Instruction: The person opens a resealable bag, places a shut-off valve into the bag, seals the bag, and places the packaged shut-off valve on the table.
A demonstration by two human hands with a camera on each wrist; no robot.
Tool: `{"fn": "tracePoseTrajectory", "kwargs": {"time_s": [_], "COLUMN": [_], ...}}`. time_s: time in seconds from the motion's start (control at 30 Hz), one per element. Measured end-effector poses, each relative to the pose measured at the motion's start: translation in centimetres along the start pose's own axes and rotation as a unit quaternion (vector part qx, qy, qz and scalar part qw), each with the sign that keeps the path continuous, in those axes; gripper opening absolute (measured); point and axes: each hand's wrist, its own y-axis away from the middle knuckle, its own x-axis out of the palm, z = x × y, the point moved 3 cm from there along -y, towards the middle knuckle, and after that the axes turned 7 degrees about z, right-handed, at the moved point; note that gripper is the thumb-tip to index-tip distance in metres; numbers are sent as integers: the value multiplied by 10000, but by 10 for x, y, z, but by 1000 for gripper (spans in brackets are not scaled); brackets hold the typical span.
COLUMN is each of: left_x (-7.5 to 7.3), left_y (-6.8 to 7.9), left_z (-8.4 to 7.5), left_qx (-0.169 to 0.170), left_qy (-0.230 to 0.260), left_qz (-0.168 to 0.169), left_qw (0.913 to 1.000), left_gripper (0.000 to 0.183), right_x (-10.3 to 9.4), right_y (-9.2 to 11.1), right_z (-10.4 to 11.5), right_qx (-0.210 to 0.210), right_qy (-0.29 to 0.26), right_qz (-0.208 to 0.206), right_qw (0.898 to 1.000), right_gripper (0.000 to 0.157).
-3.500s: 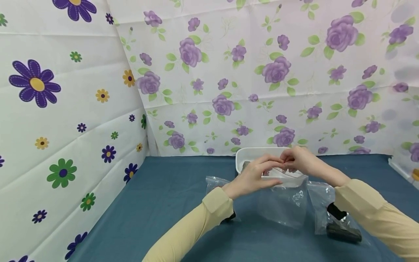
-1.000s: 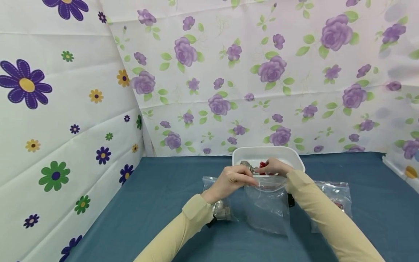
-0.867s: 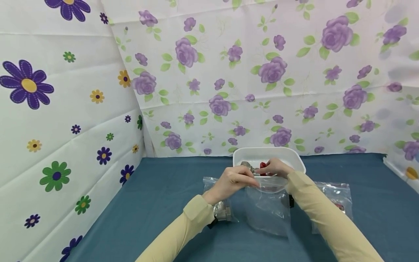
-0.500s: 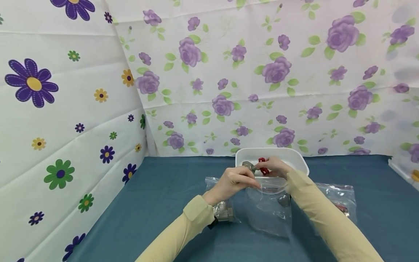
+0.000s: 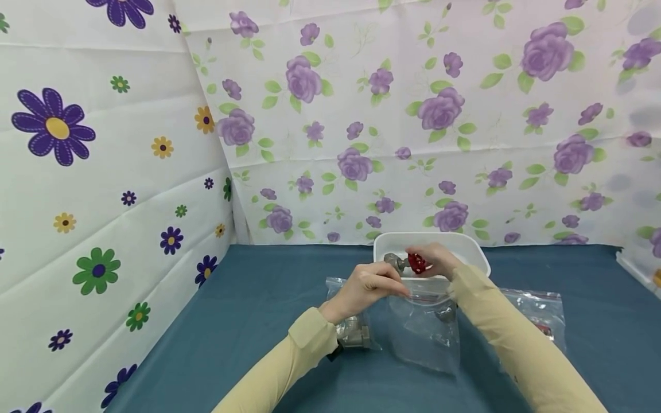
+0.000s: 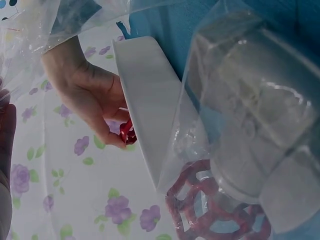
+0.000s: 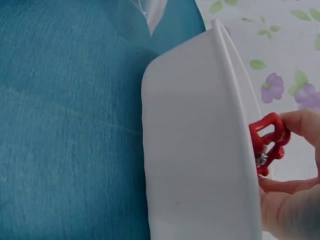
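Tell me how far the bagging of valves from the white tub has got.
Done: a clear zip bag at left holds a metal valve; another filled bag lies at right. In hand: the right hand grips a red-handled metal valve over the white plastic tub, while the left hand pinches the empty clear bag at its mouth. Left: putting the valve inside and sealing.

A teal-covered bench (image 5: 248, 321) stands against floral-print backdrops: purple roses (image 5: 439, 109) on the far wall, multicoloured daisies (image 5: 57, 126) on the left. A sealed bag with a grey fitting (image 5: 353, 332) lies left of centre; another filled bag (image 5: 539, 318) lies to the right.
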Motion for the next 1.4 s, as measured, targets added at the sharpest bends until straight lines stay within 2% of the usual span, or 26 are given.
{"fn": "tracePoseTrajectory", "kwargs": {"time_s": [0.13,0.33,0.47,0.57,0.7,0.9,1.13,1.23,1.33,1.4], "left_x": [1,-3,-10,-16,-19,-17,-15,-16,-16,-11], "left_y": [0,-2,-10,-17,-20,-22,-27,-29,-30,-27], "left_z": [-1,-8,-21,-31,-34,-33,-33,-32,-32,-23], "left_qx": [-56,-146,-44,-41,-96,-58,-103,-125,-168,-220], "left_qy": [18,-92,-3,54,0,56,142,74,74,55], "left_qz": [34,-45,-64,-50,-12,-70,-90,-75,-52,-12], "left_qw": [10000,9998,10000,10000,10000,9999,9998,9999,9998,9997], "left_gripper": [11,14,16,16,15,14,14,14,14,13], "right_x": [-3,-17,-29,-39,-51,-62,-65,-66,-67,-68], "right_y": [2,14,29,43,62,89,129,146,159,166], "right_z": [-2,7,22,37,56,74,95,109,119,123], "right_qx": [-327,-716,-885,-1031,-1253,-1479,-1816,-1899,-1900,-1872], "right_qy": [-141,345,564,925,1614,2605,3207,3538,3586,3538], "right_qz": [-300,-824,-801,-688,-608,-694,-599,-635,-603,-540], "right_qw": [9989,9934,9912,9880,9770,9516,9277,9136,9119,9148], "right_gripper": [28,41,48,50,52,57,60,63,65,66]}}
